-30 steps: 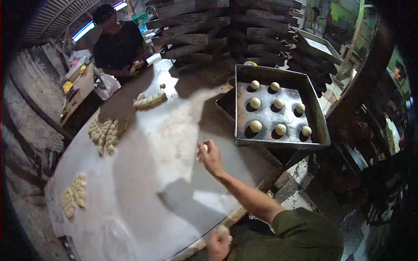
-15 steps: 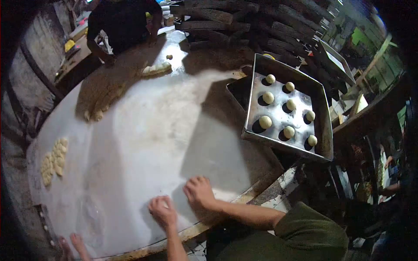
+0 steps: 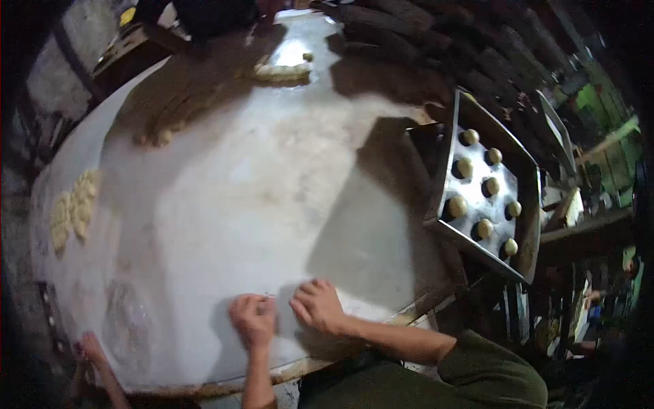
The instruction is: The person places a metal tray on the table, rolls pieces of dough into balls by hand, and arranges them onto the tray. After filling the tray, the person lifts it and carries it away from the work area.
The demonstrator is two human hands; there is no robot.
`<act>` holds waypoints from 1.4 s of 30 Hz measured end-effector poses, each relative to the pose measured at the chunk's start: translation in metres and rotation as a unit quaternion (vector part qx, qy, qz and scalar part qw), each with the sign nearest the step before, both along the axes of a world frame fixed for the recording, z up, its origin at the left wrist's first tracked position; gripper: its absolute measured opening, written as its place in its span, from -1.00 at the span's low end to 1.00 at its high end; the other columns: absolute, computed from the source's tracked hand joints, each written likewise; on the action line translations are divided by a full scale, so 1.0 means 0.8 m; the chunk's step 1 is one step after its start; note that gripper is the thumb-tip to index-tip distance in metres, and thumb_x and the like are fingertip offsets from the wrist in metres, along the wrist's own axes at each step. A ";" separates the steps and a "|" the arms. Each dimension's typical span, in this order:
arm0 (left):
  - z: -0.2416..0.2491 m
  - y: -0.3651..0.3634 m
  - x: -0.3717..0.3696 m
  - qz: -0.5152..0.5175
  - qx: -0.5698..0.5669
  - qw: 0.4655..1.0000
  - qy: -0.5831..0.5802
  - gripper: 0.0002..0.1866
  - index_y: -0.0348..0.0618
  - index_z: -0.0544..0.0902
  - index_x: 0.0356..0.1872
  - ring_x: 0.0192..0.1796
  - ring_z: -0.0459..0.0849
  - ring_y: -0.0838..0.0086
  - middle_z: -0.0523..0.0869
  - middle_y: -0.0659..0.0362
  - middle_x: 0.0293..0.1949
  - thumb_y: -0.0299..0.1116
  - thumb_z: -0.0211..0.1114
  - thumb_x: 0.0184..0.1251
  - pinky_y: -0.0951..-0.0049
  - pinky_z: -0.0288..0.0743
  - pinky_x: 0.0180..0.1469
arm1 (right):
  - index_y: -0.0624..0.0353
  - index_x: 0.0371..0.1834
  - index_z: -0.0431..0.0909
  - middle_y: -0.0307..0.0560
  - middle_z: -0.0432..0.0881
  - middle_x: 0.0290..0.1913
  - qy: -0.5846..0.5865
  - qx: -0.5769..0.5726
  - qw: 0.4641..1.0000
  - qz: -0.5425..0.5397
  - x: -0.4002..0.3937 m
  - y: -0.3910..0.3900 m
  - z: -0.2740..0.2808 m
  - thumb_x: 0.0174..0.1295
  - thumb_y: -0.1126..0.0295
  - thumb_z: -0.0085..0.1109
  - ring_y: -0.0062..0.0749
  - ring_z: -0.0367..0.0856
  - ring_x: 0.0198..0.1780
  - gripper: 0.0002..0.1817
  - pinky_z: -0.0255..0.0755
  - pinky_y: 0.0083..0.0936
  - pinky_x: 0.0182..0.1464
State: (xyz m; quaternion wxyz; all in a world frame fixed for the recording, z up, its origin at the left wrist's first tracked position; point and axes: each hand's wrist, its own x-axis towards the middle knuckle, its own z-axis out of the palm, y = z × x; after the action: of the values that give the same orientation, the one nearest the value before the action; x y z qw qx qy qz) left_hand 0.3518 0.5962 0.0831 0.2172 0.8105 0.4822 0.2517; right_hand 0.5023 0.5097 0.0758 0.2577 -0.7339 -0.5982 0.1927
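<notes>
My left hand (image 3: 253, 319) rests on the pale, floury worktable (image 3: 231, 225) near its front edge, fingers curled in. Just to its right, my right hand (image 3: 319, 307) is cupped palm down on the same surface, its fingers bent. Whatever may lie under either palm is hidden. Farther right, a square metal tray (image 3: 487, 255) holds several round dough balls (image 3: 490, 186), spaced apart. On the left side of the table lies a cluster of small dough pieces (image 3: 76, 208), away from both hands.
At the far side lies a dough roll (image 3: 283, 73) with a small lump beside it. More dough (image 3: 163, 138) sits in shadow. Another person's hand (image 3: 92, 347) reaches over the lower left edge. A person in dark clothes (image 3: 214, 17) stands opposite. Stacked wood (image 3: 402, 31) lies behind.
The view has shifted, so the tray now appears farther right and the far dough higher. My left hand has turned slightly. The other person's hand at lower left reaches farther up in view.
</notes>
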 end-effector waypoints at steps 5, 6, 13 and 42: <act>-0.023 -0.093 -0.106 -0.068 -0.004 0.996 0.062 -0.83 -0.09 0.57 -0.52 -0.14 0.48 0.21 0.53 0.16 -0.23 -0.29 0.38 -0.01 0.14 0.28 -0.05 | 0.02 -0.05 0.43 0.01 0.42 -0.02 -0.051 -0.018 0.987 0.152 0.050 -0.128 -0.031 0.00 0.27 0.19 -0.02 0.35 0.05 -0.60 0.24 -0.10 0.10; -0.026 -0.083 -0.138 -0.033 0.019 0.996 0.080 -0.79 -0.07 0.56 -0.46 -0.12 0.46 0.20 0.49 0.13 -0.19 -0.25 0.40 -0.04 0.09 0.27 -0.06 | 0.03 -0.09 0.45 0.02 0.42 -0.04 -0.081 -0.043 0.987 0.132 0.080 -0.137 -0.042 0.01 0.26 0.20 -0.03 0.34 0.05 -0.64 0.23 -0.10 0.10; -0.014 0.009 -0.037 -0.035 -0.007 0.999 -0.015 -0.76 -0.08 0.60 -0.46 -0.21 0.50 0.24 0.56 0.15 -0.36 -0.26 0.45 -0.14 0.20 0.32 -0.09 | 0.03 -0.32 0.53 -0.09 0.48 -0.16 0.007 -0.014 1.000 0.012 -0.005 0.006 -0.011 0.07 0.27 0.23 -0.10 0.40 -0.10 -0.83 0.24 -0.26 0.00; -0.013 -0.008 -0.132 -0.045 0.075 0.995 0.046 -0.83 -0.08 0.56 -0.56 -0.22 0.51 0.25 0.52 0.20 -0.36 -0.32 0.41 -0.09 0.24 0.37 -0.17 | 0.07 -0.21 0.56 -0.07 0.51 -0.03 -0.088 0.008 0.988 0.123 0.092 -0.080 -0.039 -0.07 0.40 0.31 -0.06 0.41 0.04 -0.71 0.28 -0.19 0.18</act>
State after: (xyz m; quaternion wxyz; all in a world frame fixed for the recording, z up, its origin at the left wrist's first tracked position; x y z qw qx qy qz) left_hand 0.2465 0.5896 0.0731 0.1447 0.8563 0.4340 0.2398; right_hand 0.5757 0.4457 0.0443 0.1844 -0.6669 -0.7058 0.1522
